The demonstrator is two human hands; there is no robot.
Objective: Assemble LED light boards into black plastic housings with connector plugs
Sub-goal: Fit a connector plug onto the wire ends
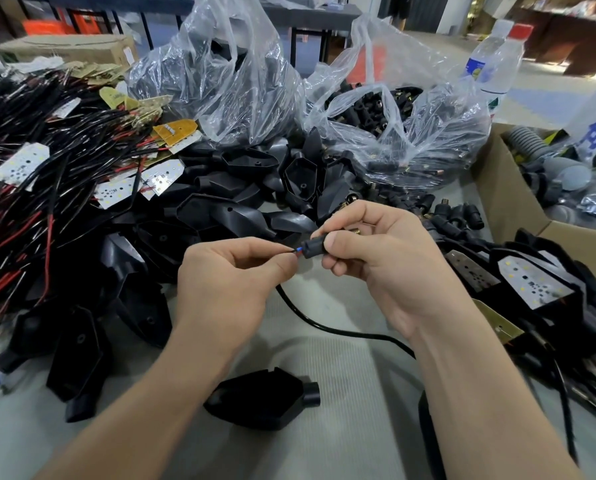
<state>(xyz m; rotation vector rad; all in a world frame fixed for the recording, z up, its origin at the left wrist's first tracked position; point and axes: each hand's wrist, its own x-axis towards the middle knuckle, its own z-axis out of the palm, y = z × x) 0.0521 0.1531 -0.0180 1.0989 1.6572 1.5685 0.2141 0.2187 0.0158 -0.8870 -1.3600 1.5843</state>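
Note:
My left hand [232, 282] pinches the end of a black cable [327, 328] where its blue and red wire tips show. My right hand [379, 258] grips a small black connector plug [313, 249] right against those tips. The cable curves down across the table and passes under my right forearm. One black plastic housing [265, 400] lies on the table in front of me, between my forearms. Finished housings with white LED boards [531, 282] lie at the right.
A heap of empty black housings [220, 209] lies behind my hands. Wired LED boards [23, 164] are piled at the left. Clear bags [393, 133] of housings and plugs stand behind. A cardboard box [504, 192] and water bottles [497, 60] are at the right.

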